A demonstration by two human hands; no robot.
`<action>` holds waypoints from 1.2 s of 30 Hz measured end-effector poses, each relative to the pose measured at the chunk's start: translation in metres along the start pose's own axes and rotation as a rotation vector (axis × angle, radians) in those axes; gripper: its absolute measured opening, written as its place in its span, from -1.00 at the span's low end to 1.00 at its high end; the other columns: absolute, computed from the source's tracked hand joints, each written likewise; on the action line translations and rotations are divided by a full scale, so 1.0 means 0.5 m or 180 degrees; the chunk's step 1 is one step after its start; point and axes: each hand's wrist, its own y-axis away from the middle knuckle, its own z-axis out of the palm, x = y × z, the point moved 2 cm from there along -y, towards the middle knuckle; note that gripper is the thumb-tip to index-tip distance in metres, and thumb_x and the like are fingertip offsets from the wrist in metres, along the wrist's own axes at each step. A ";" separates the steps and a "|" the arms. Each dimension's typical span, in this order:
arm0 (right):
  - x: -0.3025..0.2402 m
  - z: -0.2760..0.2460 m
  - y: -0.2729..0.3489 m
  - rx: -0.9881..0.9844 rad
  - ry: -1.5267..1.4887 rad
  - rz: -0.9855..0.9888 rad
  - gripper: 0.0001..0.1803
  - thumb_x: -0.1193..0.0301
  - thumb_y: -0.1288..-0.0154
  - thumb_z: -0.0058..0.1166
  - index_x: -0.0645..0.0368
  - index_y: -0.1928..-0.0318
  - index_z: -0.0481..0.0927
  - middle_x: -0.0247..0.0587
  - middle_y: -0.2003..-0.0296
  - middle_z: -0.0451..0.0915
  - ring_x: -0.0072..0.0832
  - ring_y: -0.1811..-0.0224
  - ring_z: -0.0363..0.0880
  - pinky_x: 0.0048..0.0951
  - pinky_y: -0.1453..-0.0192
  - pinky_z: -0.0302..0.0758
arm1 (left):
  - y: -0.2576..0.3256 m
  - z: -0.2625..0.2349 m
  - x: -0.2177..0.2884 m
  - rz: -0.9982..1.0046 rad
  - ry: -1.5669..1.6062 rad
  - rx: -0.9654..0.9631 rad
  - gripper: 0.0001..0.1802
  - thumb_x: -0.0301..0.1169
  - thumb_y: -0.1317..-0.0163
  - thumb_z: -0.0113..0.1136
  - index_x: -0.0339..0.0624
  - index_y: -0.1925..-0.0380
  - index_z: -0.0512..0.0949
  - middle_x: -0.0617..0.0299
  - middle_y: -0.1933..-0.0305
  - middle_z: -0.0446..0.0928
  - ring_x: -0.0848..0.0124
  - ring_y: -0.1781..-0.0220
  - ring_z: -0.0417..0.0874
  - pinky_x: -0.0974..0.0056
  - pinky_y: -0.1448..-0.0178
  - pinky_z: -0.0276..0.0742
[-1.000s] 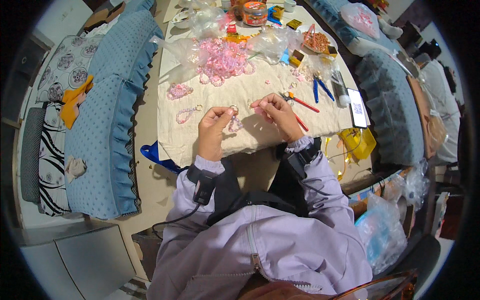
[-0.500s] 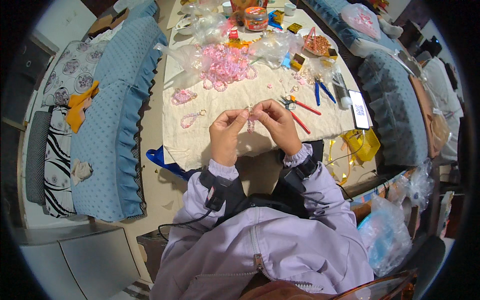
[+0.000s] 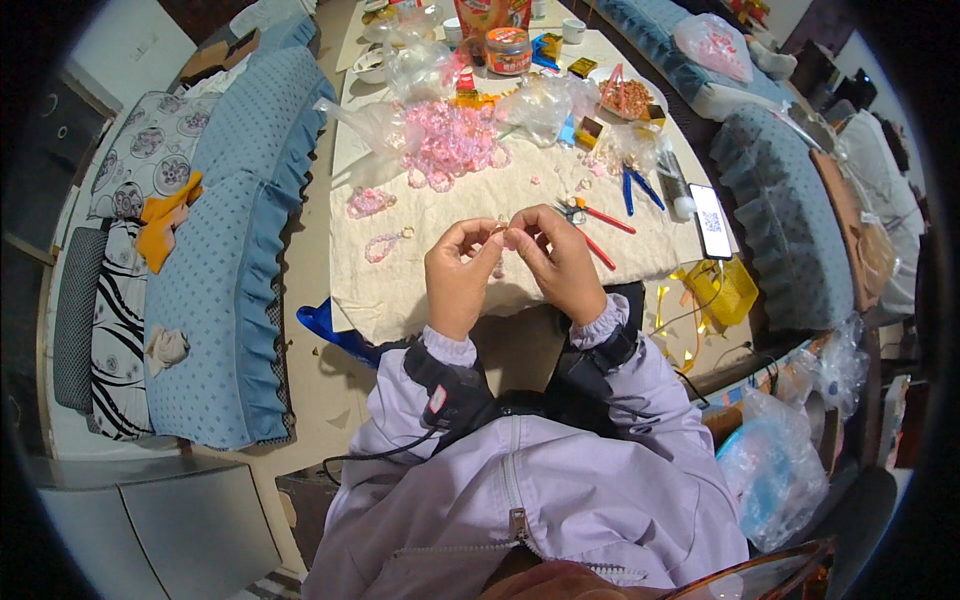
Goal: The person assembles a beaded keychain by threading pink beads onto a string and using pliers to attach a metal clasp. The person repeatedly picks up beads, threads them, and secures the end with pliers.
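Observation:
Over the near edge of the cloth-covered table, my left hand (image 3: 460, 280) and my right hand (image 3: 562, 268) meet fingertip to fingertip. Both pinch the gold-coloured ring end of a pink beaded strand (image 3: 499, 270); its beads mostly disappear behind my fingers. Left of my hands lies a similar beaded loop (image 3: 382, 246) with a gold clasp. Beyond it rests a small bunch of pink beads (image 3: 371, 202). Red-handled pliers (image 3: 600, 235) lie just past my right hand, and blue-handled pliers (image 3: 641, 188) are farther right.
A large heap of pink bead strings (image 3: 452, 140) sits mid-table among clear plastic bags (image 3: 420, 70). Behind are a lidded jar (image 3: 508, 50) and a plate of small reddish-brown pieces (image 3: 630, 98). A phone (image 3: 710, 222) lies at the right edge, above a yellow basket (image 3: 728, 292).
My fingers have drawn closer together around the ring, and my right hand has turned slightly. Less of the hanging pink beads shows now. The whole view has shifted a little.

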 end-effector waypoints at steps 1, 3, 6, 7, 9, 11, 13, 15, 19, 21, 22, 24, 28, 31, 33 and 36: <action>-0.006 -0.001 0.000 0.0010 0.0112 -0.0031 -0.83 0.43 -0.38 0.21 0.24 0.15 0.54 -0.20 0.37 0.55 -0.48 0.39 0.53 -0.48 0.31 0.46 | -0.001 -0.001 -0.001 -0.0092 0.0019 0.0007 -0.85 -0.45 -0.30 0.32 -0.30 0.20 0.68 0.27 0.26 0.69 0.57 0.27 0.59 0.43 0.11 0.49; -0.016 -0.003 0.001 0.0016 0.0298 -0.0057 -0.83 0.43 -0.36 0.22 0.23 0.15 0.54 -0.16 0.36 0.56 -0.40 0.41 0.54 -0.44 0.32 0.45 | -0.002 -0.002 -0.003 -0.0110 0.0145 -0.0019 -0.83 -0.44 -0.30 0.32 -0.31 0.18 0.68 0.26 0.25 0.70 0.56 0.25 0.61 0.42 0.10 0.51; -0.026 -0.005 0.002 0.0003 0.0691 -0.0164 -0.83 0.42 -0.35 0.22 0.21 0.16 0.53 -0.11 0.34 0.58 -0.28 0.40 0.56 -0.37 0.31 0.48 | -0.004 -0.008 -0.005 -0.0130 0.0059 -0.0109 -0.79 -0.42 -0.30 0.34 -0.34 0.16 0.69 0.24 0.24 0.71 0.56 0.22 0.62 0.41 0.09 0.52; -0.030 -0.005 0.002 0.0038 0.0776 -0.0307 -0.83 0.41 -0.35 0.22 0.21 0.17 0.53 -0.10 0.34 0.58 -0.26 0.39 0.57 -0.35 0.31 0.49 | -0.004 -0.011 -0.004 -0.0054 -0.0023 -0.0152 -0.79 -0.42 -0.31 0.34 -0.34 0.16 0.69 0.23 0.23 0.71 0.56 0.21 0.63 0.42 0.09 0.53; -0.035 -0.004 0.003 0.0086 0.0939 -0.0489 -0.83 0.40 -0.35 0.22 0.20 0.19 0.52 -0.08 0.34 0.58 -0.20 0.37 0.58 -0.31 0.31 0.50 | -0.003 -0.016 -0.001 -0.0059 -0.0185 -0.0226 -0.78 -0.41 -0.31 0.34 -0.36 0.16 0.69 0.22 0.23 0.71 0.56 0.20 0.63 0.42 0.09 0.53; -0.035 -0.003 0.003 0.0065 0.1089 -0.0576 -0.85 0.44 -0.37 0.19 0.22 0.17 0.51 -0.09 0.32 0.57 -0.23 0.35 0.56 -0.34 0.28 0.47 | -0.003 -0.016 -0.001 -0.0251 -0.0012 -0.0223 -0.78 -0.42 -0.31 0.34 -0.38 0.15 0.69 0.22 0.21 0.71 0.56 0.19 0.64 0.43 0.07 0.54; -0.033 -0.001 0.003 0.0024 0.1055 -0.0510 -0.85 0.43 -0.38 0.18 0.22 0.16 0.51 -0.08 0.32 0.57 -0.21 0.33 0.56 -0.32 0.26 0.47 | -0.003 -0.016 0.001 -0.0368 0.0156 -0.0239 -0.78 -0.43 -0.32 0.34 -0.39 0.14 0.69 0.21 0.20 0.71 0.56 0.19 0.64 0.44 0.06 0.54; -0.028 0.000 0.004 -0.0045 0.0842 -0.0264 -0.82 0.38 -0.38 0.18 0.20 0.17 0.49 -0.06 0.35 0.56 -0.14 0.32 0.58 -0.25 0.25 0.50 | -0.005 -0.017 0.003 -0.0416 0.0307 -0.0267 -0.78 -0.44 -0.32 0.33 -0.40 0.14 0.69 0.21 0.19 0.71 0.56 0.18 0.65 0.46 0.04 0.54; -0.020 0.002 0.001 0.0006 0.0747 -0.0426 -0.83 0.40 -0.42 0.13 0.22 0.15 0.47 -0.03 0.33 0.54 -0.14 0.28 0.56 -0.27 0.19 0.48 | -0.008 -0.016 0.007 -0.0466 0.0349 -0.0262 -0.77 -0.43 -0.32 0.34 -0.40 0.13 0.68 0.21 0.19 0.71 0.56 0.18 0.64 0.47 0.04 0.53; -0.013 0.007 0.000 0.0049 0.0380 -0.0258 -0.84 0.41 -0.44 0.10 0.24 0.14 0.46 -0.03 0.32 0.52 -0.17 0.27 0.54 -0.30 0.16 0.47 | -0.011 -0.017 0.008 -0.0519 0.0532 -0.0295 -0.76 -0.43 -0.32 0.35 -0.40 0.12 0.68 0.22 0.19 0.70 0.56 0.17 0.64 0.47 0.04 0.53; -0.009 0.008 -0.001 0.0041 0.0272 -0.0221 -0.85 0.41 -0.45 0.09 0.24 0.14 0.46 -0.05 0.32 0.51 -0.21 0.28 0.54 -0.31 0.17 0.47 | -0.012 -0.019 0.008 -0.0581 0.0621 -0.0292 -0.76 -0.42 -0.32 0.34 -0.39 0.11 0.67 0.23 0.19 0.70 0.57 0.19 0.63 0.47 0.06 0.52; -0.002 0.009 -0.001 0.0004 0.0022 -0.0115 -0.85 0.42 -0.48 0.06 0.25 0.13 0.45 -0.09 0.33 0.49 -0.29 0.30 0.53 -0.35 0.17 0.47 | -0.015 -0.022 0.008 -0.0640 0.0924 -0.0346 -0.75 -0.41 -0.33 0.34 -0.38 0.10 0.67 0.25 0.20 0.70 0.58 0.21 0.62 0.48 0.09 0.50; 0.003 0.011 0.001 0.0053 -0.0270 -0.0110 -0.86 0.42 -0.50 0.04 0.26 0.12 0.44 -0.16 0.33 0.49 -0.42 0.28 0.52 -0.40 0.16 0.46 | -0.019 -0.032 0.005 -0.0900 0.1095 -0.0467 -0.74 -0.33 -0.36 0.31 -0.29 0.08 0.68 0.21 0.15 0.72 0.53 0.13 0.67 0.47 0.08 0.47; 0.000 0.013 0.002 0.0084 -0.0508 -0.0061 -0.86 0.42 -0.50 0.04 0.25 0.13 0.45 -0.17 0.33 0.49 -0.44 0.26 0.53 -0.41 0.15 0.47 | -0.017 -0.030 0.001 -0.1017 0.1285 -0.0399 -0.74 -0.35 -0.35 0.31 -0.30 0.08 0.67 0.23 0.17 0.71 0.56 0.18 0.64 0.47 0.11 0.47; -0.005 0.013 0.001 0.0062 -0.0431 -0.0078 -0.86 0.42 -0.49 0.06 0.25 0.15 0.46 -0.16 0.33 0.51 -0.41 0.26 0.54 -0.41 0.14 0.47 | -0.011 -0.021 0.000 -0.0961 0.1365 -0.0351 -0.76 -0.38 -0.34 0.33 -0.33 0.10 0.68 0.27 0.23 0.69 0.62 0.29 0.56 0.50 0.18 0.43; -0.017 0.008 0.006 0.0124 0.0127 -0.0211 -0.87 0.44 -0.44 0.11 0.24 0.18 0.48 -0.11 0.32 0.54 -0.29 0.27 0.56 -0.35 0.15 0.48 | -0.007 -0.013 0.005 -0.0559 0.0793 -0.0326 -0.76 -0.39 -0.33 0.35 -0.33 0.11 0.68 0.26 0.23 0.70 0.61 0.26 0.58 0.51 0.15 0.45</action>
